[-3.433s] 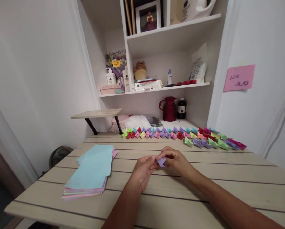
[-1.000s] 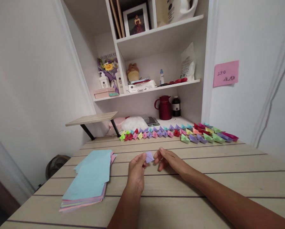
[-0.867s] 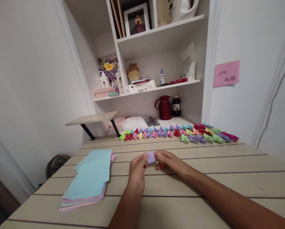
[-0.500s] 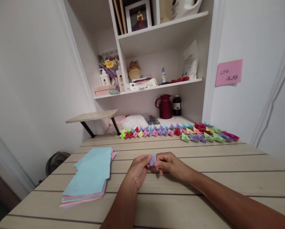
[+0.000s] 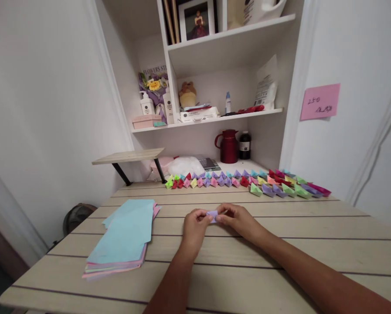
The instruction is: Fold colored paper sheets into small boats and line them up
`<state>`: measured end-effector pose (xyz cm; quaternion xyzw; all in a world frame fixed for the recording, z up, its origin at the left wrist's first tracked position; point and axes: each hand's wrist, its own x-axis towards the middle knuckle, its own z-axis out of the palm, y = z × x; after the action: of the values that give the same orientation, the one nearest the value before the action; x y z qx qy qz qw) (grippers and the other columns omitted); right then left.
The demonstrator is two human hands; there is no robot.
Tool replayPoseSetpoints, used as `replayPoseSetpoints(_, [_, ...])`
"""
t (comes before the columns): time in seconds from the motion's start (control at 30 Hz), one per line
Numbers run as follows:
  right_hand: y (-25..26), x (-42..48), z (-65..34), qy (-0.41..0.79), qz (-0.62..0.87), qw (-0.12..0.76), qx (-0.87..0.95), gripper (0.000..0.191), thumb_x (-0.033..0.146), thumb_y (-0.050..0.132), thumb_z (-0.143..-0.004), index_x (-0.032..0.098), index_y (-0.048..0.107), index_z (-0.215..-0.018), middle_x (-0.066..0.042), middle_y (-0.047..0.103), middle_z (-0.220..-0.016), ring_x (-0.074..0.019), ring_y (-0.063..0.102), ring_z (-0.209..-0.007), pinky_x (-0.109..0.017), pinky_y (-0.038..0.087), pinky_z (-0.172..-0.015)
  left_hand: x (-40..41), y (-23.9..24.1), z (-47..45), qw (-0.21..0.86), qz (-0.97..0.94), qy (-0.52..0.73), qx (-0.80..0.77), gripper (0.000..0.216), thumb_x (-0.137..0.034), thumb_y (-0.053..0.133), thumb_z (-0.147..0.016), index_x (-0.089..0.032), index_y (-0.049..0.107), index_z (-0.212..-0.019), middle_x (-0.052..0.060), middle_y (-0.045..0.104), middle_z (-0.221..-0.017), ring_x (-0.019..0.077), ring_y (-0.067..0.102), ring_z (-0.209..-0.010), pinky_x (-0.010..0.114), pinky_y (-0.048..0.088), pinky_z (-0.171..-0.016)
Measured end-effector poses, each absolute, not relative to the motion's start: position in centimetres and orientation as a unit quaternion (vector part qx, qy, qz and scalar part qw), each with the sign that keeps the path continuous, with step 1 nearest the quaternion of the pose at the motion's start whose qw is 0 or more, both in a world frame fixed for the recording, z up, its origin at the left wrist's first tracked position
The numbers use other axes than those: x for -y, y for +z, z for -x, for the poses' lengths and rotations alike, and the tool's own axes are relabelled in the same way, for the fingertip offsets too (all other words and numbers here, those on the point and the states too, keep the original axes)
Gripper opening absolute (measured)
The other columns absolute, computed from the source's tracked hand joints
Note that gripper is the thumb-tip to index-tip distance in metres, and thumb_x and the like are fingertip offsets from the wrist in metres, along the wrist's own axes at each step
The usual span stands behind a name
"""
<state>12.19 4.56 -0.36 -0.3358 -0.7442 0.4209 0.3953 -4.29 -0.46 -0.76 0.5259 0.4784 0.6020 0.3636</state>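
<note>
A small folded piece of purple paper (image 5: pixel 212 214) sits between my two hands, just above the wooden table (image 5: pixel 280 257). My left hand (image 5: pixel 195 226) pinches its left end with thumb and fingers closed. My right hand (image 5: pixel 237 219) pinches its right end, fingers curled. To the left of my hands a stack of coloured paper sheets (image 5: pixel 125 239) lies flat, light blue on top. Along the table's far edge runs a long row of small folded paper boats (image 5: pixel 244 182) in many colours.
Behind the table, white shelves (image 5: pixel 211 121) hold bottles, a box, a plush toy and a framed picture. A dark red jug (image 5: pixel 228 147) and a dark bottle stand below them. A small wooden riser (image 5: pixel 130 156) is at back left. A pink note (image 5: pixel 320 102) hangs on the right wall.
My right hand closed back onto the purple paper after briefly letting go. Both hands came together and lowered toward the table, and the paper now shows as a narrower folded shape.
</note>
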Motion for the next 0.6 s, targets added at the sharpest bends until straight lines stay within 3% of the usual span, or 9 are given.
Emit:
replayPoseSetpoints(0.07, [0.0,-4.9,-12.6,0.366,0.346,0.444,0.741,0.038,0.029,0.069,-0.070,0.022,0.061,-0.107,-0.004,0.066,-0.100,-0.0165,0.060,-0.079,-0.028,0.046,-0.072,0.4,-0.7,4.1,0.310,-0.555,0.589,-0.499,0.008,-0.013,0.067,-0.066,-0.018,0.071,-0.066,0.000,0.063,-0.069,0.0144,0.056,-0.069,0.025,0.041,-0.068])
replayPoseSetpoints(0.13, [0.4,-5.1,-13.1,0.307,0.342,0.466,0.756,0.048,0.027,0.069,-0.070,0.024,0.057,-0.116,-0.006,0.062,-0.111,-0.0186,0.061,-0.087,-0.032,0.047,-0.079,0.4,-0.6,3.9,0.271,-0.582,0.571,-0.512,0.012,-0.009,0.066,-0.065,-0.020,0.072,-0.066,-0.001,0.062,-0.069,0.0142,0.056,-0.069,0.025,0.040,-0.067])
replayPoseSetpoints(0.37, [1.0,-4.3,-13.4,0.249,0.325,0.381,0.829,0.008,0.026,0.067,-0.074,0.022,0.071,-0.080,-0.003,0.070,-0.081,-0.0197,0.062,-0.078,-0.030,0.045,-0.074,0.7,-0.4,3.6,0.191,-0.625,0.533,-0.537,0.008,-0.012,0.067,-0.067,-0.020,0.068,-0.066,-0.002,0.060,-0.066,0.0130,0.054,-0.064,0.025,0.039,-0.063])
replayPoseSetpoints(0.6, [0.6,-4.8,-13.2,0.297,0.331,0.392,0.805,0.012,0.028,0.063,-0.076,0.019,0.069,-0.072,0.000,0.068,-0.067,-0.0157,0.058,-0.064,-0.025,0.042,-0.061,0.7,-0.7,3.2,0.161,-0.617,0.547,-0.543,0.003,-0.019,0.064,-0.073,-0.018,0.063,-0.076,0.000,0.064,-0.072,0.0133,0.058,-0.066,0.024,0.045,-0.064])
